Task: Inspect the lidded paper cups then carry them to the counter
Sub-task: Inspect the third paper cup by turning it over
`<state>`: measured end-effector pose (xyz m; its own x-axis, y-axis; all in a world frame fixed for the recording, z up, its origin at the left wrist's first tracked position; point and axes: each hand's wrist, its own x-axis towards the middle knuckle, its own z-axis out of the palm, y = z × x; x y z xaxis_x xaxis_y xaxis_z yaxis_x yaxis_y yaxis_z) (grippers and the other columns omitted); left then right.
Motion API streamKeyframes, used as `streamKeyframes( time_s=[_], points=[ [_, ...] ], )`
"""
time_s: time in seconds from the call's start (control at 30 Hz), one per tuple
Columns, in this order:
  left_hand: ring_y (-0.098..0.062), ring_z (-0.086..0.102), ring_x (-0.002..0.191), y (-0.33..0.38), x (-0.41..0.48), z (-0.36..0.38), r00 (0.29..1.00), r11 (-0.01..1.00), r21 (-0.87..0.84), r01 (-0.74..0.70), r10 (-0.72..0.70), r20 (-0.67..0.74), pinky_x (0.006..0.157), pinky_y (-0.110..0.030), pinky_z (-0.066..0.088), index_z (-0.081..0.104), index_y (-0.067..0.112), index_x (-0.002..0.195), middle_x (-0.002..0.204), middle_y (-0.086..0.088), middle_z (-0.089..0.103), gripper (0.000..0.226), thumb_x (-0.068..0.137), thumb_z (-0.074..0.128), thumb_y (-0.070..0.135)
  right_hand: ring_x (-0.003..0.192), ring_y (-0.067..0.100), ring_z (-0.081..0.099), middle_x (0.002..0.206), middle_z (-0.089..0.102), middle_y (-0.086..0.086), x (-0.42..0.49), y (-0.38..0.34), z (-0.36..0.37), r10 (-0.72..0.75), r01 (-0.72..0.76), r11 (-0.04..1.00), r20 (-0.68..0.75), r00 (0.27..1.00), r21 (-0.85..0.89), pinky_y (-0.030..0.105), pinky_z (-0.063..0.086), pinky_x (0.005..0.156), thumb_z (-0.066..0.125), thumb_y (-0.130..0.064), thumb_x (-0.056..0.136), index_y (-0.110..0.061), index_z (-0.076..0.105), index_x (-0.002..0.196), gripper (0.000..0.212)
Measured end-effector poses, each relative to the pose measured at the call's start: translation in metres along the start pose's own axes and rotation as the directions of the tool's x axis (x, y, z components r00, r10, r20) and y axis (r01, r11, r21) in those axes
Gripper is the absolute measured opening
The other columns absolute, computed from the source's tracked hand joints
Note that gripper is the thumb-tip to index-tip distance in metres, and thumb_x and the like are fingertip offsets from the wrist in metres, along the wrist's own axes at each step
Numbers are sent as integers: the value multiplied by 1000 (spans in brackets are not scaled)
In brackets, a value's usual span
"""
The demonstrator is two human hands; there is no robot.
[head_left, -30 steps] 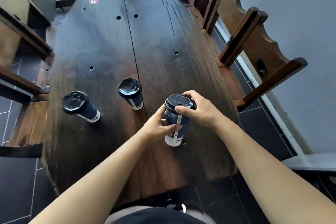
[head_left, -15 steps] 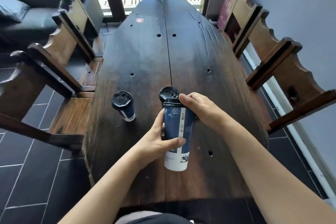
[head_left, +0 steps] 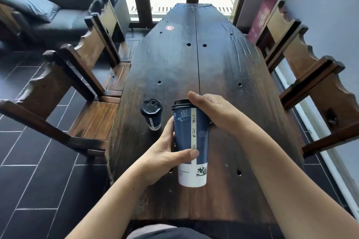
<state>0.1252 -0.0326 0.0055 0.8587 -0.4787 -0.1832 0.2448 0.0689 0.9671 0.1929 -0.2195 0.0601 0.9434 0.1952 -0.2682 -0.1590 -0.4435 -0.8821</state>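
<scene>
Head view suggests inspection is under way and carrying not yet begun: above the near end of the bench (head_left: 223,68), the left hand (head_left: 165,154) wraps its grip round a blue lidded paper cup (head_left: 191,137), the right hand (head_left: 212,111) clasps its lid (head_left: 181,103), and a second lidded cup (head_left: 152,115) stands on the bench.

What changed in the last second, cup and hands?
The held cup rose off the table and tipped lid-away, so its side now faces the camera. The left hand still grips its body, the right hand its lid end. The second cup stayed standing on the table; the third is now out of sight.
</scene>
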Motion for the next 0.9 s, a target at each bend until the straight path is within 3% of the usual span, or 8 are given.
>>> streamKeyframes(
  time_s=[0.17,0.3,0.5,0.6,0.73,0.9],
  points=[
    [-32,62,131,0,2,1,1000,999,-49,16,-15,28,105,-54,53,31,34,154,141,-8,64,91,79,79,16,67,12,65,75,67,-2,3,2,-1,12,-13,1000,-15,1000,-6,31,58,61,49,-88,63,-17,58,86,75],
    [-35,60,132,-1,4,6,999,997,-76,27,-23,42,104,-53,54,33,34,154,142,-10,63,88,81,77,11,72,16,66,81,68,4,0,5,-6,19,-19,1000,-6,1000,-10,33,58,62,48,-90,60,-15,60,90,82],
    [-33,62,130,-3,7,7,999,997,-76,25,-22,44,103,-50,56,33,34,153,140,-6,65,85,84,70,0,69,15,65,78,66,5,-2,5,-10,9,-9,1000,12,1000,-15,33,56,62,49,-86,68,-15,58,86,73],
    [-31,63,129,-4,8,7,998,997,-71,40,-37,47,102,-49,56,30,35,154,139,-4,66,90,83,75,4,73,15,67,80,70,5,-3,8,-10,11,-11,1000,20,1000,-15,35,58,66,49,-80,74,-14,60,86,68],
    [-30,63,130,-5,10,7,998,996,-69,48,-45,47,102,-49,56,30,34,155,142,-5,64,90,82,76,7,79,25,72,90,76,13,-1,12,-11,19,-19,999,8,1000,-46,45,62,76,47,-89,63,-5,62,92,90],
    [-29,62,132,-9,13,6,998,996,-66,55,-52,45,104,-51,54,30,34,155,144,-5,63,94,78,80,14,76,15,69,84,71,4,-2,14,-9,33,-33,999,26,999,-4,36,58,69,51,-82,71,-5,61,93,81]
  ],
)
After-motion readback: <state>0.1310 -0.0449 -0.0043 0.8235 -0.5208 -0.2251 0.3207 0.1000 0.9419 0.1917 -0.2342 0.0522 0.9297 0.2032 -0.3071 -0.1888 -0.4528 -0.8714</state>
